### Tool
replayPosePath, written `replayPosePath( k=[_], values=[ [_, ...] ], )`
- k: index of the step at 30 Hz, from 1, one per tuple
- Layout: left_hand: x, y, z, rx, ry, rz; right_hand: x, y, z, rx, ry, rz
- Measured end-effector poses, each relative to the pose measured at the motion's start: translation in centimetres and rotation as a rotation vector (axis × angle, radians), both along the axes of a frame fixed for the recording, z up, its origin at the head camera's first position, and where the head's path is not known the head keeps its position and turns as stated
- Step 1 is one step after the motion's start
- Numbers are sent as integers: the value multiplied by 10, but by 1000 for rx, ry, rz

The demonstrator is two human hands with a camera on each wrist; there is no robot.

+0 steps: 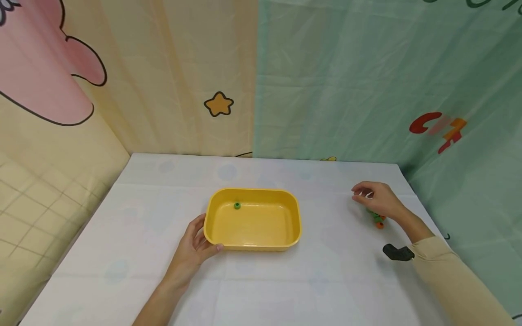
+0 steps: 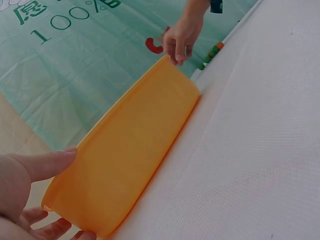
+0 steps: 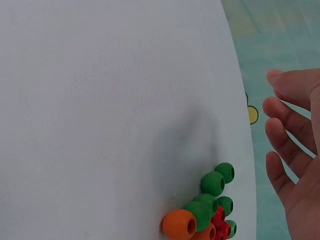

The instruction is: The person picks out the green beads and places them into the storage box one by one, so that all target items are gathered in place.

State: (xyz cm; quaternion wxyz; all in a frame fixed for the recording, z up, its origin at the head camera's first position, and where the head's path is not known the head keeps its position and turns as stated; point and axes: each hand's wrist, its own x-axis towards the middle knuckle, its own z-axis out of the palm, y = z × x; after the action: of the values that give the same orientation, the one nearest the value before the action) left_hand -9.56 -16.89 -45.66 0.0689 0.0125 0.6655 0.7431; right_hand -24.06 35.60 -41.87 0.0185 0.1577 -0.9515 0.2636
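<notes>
My left hand [image 1: 193, 246] grips the left end of a yellow tray [image 1: 291, 244], thumb at the rim and fingers round the corner; the left wrist view shows the thumb on the rim and fingertips below. One green bead [image 1: 237, 205] lies inside the tray, towards its back left. On the right, my right hand [image 1: 377, 198] hovers over a cluster of beads, its fingers loosely bent and nothing between them. Green beads [image 3: 212, 184], an orange bead [image 3: 179, 224] and red beads [image 3: 218, 216] show in the right wrist view, with holes through them. In the head view the hand partly hides the cluster.
A white cloth [image 1: 261, 290] covers the table. Printed curtains [image 1: 326, 90] hang behind it and along both sides. A black device [image 1: 397, 252] sticks out from the right sleeve [image 1: 444, 267], over the table.
</notes>
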Motion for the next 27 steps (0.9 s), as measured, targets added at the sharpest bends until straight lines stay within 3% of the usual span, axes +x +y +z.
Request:
replayPosePath(
  k=[15, 27],
  values=[
    [1, 1, 1, -4, -9, 2, 10, 39, -8, 9, 13, -97],
    [0, 1, 1, -8, -4, 9, 13, 61, -13, 7, 66, -120]
  ],
)
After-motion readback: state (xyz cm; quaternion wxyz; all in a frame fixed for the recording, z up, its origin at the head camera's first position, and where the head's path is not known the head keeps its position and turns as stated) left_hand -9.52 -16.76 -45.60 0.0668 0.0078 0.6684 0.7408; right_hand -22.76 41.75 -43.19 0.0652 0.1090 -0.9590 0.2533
